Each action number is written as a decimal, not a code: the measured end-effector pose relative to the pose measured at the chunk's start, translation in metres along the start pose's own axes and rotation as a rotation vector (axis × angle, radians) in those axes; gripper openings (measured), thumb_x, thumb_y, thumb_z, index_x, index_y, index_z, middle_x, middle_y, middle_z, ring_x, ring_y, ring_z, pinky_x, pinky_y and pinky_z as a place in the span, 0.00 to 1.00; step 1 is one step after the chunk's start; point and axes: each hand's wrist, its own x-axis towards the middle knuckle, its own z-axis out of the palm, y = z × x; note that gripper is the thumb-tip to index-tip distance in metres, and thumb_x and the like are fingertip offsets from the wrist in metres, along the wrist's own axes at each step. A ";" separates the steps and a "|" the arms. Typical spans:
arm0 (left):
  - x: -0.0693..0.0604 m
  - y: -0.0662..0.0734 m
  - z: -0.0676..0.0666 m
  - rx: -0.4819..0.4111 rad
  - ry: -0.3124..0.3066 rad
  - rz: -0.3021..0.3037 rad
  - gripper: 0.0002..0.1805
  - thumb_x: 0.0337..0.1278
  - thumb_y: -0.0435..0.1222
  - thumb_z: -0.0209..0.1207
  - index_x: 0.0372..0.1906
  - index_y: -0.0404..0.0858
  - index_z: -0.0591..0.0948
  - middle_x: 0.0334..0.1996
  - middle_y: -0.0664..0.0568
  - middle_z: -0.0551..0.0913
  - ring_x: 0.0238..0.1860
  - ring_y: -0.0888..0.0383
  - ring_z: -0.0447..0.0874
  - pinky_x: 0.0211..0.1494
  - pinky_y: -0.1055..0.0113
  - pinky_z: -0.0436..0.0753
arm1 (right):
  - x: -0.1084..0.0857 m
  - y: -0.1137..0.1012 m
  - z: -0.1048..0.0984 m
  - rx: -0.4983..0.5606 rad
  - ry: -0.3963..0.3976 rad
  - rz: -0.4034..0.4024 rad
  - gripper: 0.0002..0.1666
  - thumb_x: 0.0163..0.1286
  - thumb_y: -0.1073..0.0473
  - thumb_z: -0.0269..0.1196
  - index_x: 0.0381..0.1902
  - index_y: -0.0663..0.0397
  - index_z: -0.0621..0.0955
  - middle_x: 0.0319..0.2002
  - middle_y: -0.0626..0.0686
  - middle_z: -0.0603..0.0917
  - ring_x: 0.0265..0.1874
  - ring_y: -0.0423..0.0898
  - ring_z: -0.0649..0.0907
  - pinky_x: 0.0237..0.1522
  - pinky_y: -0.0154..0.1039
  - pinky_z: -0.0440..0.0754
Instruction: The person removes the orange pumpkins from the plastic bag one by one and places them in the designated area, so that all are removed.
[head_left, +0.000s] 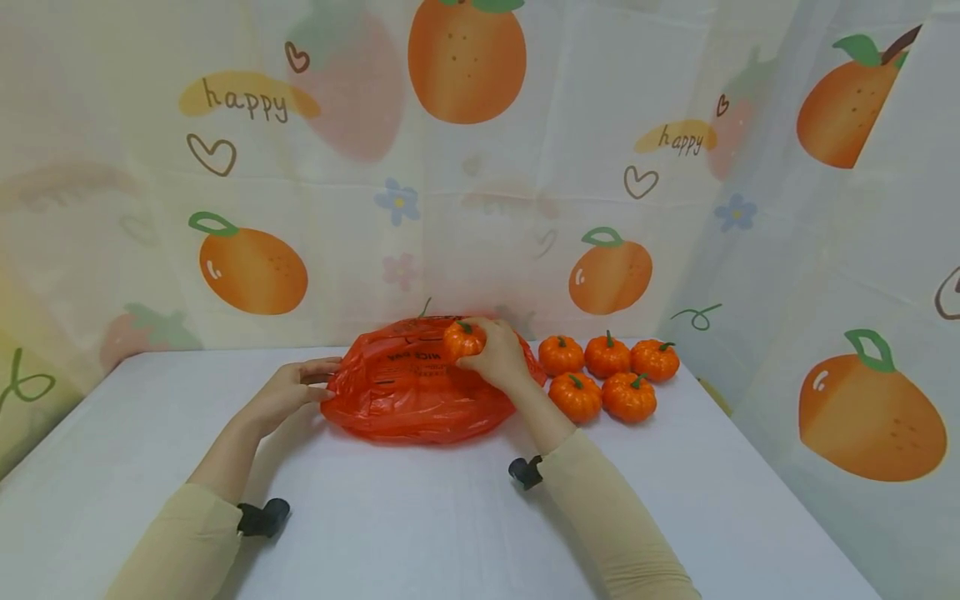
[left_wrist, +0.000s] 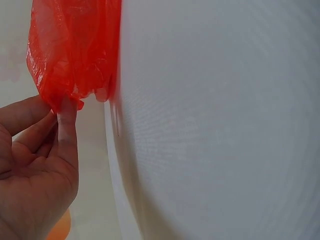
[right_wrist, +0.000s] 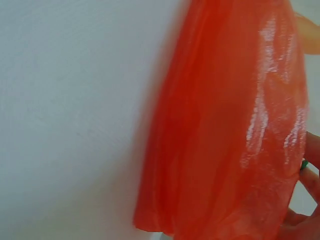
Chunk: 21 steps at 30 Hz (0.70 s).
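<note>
A red plastic bag (head_left: 420, 400) with dark printing lies puffed up at the back middle of the table. With thumb and fingers my left hand (head_left: 279, 398) pinches its left edge; the left wrist view shows these fingers on the crumpled red film (left_wrist: 75, 55). My right hand (head_left: 498, 357) grips a small orange pumpkin (head_left: 463, 342) with a green stem, over the bag in the head view. In the right wrist view the bag (right_wrist: 225, 125) hides most of that pumpkin; a green bit of stem (right_wrist: 304, 164) shows between the fingers.
Several more small pumpkins (head_left: 576, 397) stand in two rows right of the bag, near the back edge. The white tabletop (head_left: 405, 517) stretches in front. Behind it hangs a curtain (head_left: 510, 217) printed with fruit. Each wrist wears a black camera mount (head_left: 262, 517).
</note>
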 end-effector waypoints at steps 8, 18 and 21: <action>-0.001 0.000 0.000 0.003 0.004 0.005 0.30 0.62 0.31 0.54 0.70 0.30 0.67 0.74 0.36 0.63 0.72 0.35 0.64 0.68 0.48 0.77 | 0.000 -0.002 -0.006 0.000 0.014 -0.031 0.38 0.53 0.56 0.77 0.62 0.48 0.78 0.62 0.53 0.80 0.64 0.53 0.76 0.69 0.49 0.74; -0.001 0.000 0.000 0.001 0.001 0.005 0.31 0.62 0.31 0.54 0.70 0.30 0.67 0.74 0.36 0.63 0.72 0.35 0.63 0.69 0.46 0.76 | -0.001 0.002 -0.019 0.075 0.058 -0.050 0.37 0.52 0.60 0.76 0.62 0.49 0.79 0.62 0.55 0.80 0.63 0.55 0.78 0.67 0.51 0.76; -0.001 0.000 0.000 0.005 0.001 0.006 0.31 0.62 0.31 0.54 0.71 0.30 0.67 0.74 0.36 0.64 0.72 0.35 0.64 0.68 0.47 0.77 | -0.002 0.004 -0.025 0.094 0.053 -0.017 0.37 0.54 0.59 0.76 0.63 0.49 0.78 0.63 0.56 0.80 0.65 0.55 0.77 0.70 0.52 0.74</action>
